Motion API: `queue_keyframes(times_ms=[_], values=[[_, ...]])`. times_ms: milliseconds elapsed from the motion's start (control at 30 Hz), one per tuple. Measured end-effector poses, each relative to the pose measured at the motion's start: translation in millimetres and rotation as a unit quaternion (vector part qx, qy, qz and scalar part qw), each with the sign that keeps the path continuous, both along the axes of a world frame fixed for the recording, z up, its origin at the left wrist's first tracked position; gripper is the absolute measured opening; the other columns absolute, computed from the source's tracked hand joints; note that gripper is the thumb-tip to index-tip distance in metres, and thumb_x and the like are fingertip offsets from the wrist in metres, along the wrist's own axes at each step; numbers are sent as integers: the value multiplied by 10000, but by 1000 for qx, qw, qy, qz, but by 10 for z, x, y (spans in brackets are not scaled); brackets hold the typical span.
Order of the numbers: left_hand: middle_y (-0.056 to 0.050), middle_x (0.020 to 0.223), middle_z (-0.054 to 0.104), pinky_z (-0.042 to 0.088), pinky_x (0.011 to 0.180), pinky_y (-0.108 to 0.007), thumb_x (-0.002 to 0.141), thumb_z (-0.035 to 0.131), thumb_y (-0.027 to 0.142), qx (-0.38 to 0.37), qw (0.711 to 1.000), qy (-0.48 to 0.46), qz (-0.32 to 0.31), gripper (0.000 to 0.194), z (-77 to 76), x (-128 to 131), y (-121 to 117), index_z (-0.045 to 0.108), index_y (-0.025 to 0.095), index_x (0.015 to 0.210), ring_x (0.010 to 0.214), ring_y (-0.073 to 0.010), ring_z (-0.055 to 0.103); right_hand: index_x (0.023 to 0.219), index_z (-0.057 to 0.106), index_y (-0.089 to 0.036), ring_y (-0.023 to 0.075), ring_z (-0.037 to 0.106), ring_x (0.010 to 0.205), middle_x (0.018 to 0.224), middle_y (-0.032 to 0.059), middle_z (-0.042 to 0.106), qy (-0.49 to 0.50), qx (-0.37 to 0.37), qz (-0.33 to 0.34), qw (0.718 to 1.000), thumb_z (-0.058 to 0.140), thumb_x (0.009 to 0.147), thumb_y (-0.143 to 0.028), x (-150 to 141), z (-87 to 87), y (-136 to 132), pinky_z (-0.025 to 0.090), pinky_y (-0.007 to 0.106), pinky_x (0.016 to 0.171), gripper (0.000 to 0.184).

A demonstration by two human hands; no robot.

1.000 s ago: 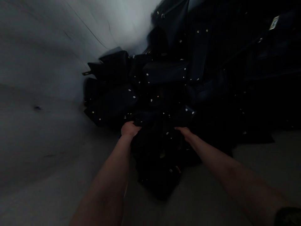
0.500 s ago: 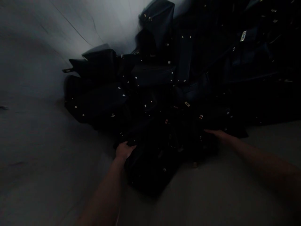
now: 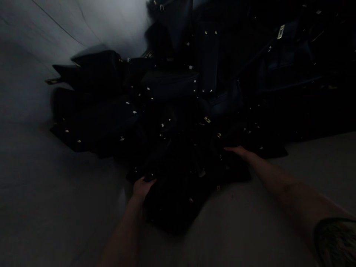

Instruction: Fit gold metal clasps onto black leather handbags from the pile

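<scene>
The scene is very dark. A heap of black or dark navy handbags [image 3: 169,83] with small shiny metal studs and clasps lies before me. My left hand [image 3: 143,187] is at the heap's near left, closed on the edge of a dark handbag [image 3: 174,213], its thumb over the top and the other fingers mostly hidden. Across the same cluster of bags, my right hand [image 3: 237,151] grips another dark handbag [image 3: 236,168] from the right, its fingertips lost in the shadow. Where one bag ends and another begins between my hands, I cannot make out.
Wrinkled pale sheeting [image 3: 111,22] rises behind the heap at the upper left. Grey floor [image 3: 239,230] lies in front. More dark bags [image 3: 294,70] are piled at the right, one with a bright metal clasp plate [image 3: 280,32].
My view has shifted, so the heap sits further left. My right hand has moved left, closer to my left hand, and the bags beside it have shifted with it.
</scene>
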State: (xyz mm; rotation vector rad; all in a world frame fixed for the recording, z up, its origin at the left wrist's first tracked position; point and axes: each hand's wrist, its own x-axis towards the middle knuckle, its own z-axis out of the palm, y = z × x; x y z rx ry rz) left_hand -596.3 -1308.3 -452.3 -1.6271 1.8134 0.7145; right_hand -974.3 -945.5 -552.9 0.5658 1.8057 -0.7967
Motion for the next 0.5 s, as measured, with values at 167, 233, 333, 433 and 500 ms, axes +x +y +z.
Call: queue_keyframes(times_ms=[167, 233, 333, 433, 500], values=[[-140, 1039, 733, 515, 850, -340, 746, 693, 417, -59, 995, 33, -71, 383, 430, -228, 385, 722, 163, 1032, 1004, -302, 675, 999, 680, -121, 276, 689, 932, 978, 144, 732, 60, -1, 25, 998, 871, 591, -367, 118, 240, -211, 581, 379, 848, 513], [-157, 1105, 703, 481, 923, -350, 765, 658, 422, -99, 987, 54, -117, 365, 691, -327, 597, 724, 171, 1021, 1066, -307, 643, 926, 686, -128, 291, 683, 956, 944, 141, 733, 83, -6, 40, 996, 879, 567, -370, 175, 436, -336, 569, 378, 871, 473], [-169, 1038, 703, 477, 928, -358, 806, 587, 430, -147, 970, 52, -184, 356, 1152, -362, 875, 732, 161, 987, 1018, -302, 647, 832, 685, -126, 335, 684, 929, 892, 163, 728, 116, -12, 58, 992, 897, 512, -391, 243, 853, -495, 564, 433, 866, 467], [-167, 1053, 699, 481, 925, -341, 819, 571, 439, -171, 967, 47, -183, 389, 1605, -190, 1096, 719, 159, 1045, 1021, -290, 645, 835, 682, -124, 375, 668, 952, 928, 188, 717, 167, -33, 63, 983, 914, 463, -407, 275, 1397, -564, 536, 500, 901, 522], [-171, 1066, 696, 485, 920, -338, 824, 570, 438, -187, 965, 52, -178, 386, 1849, 5, 1225, 718, 162, 1051, 1036, -289, 643, 877, 683, -140, 378, 652, 995, 972, 174, 715, 210, -65, 58, 974, 927, 432, -390, 285, 1815, -543, 512, 507, 942, 566]])
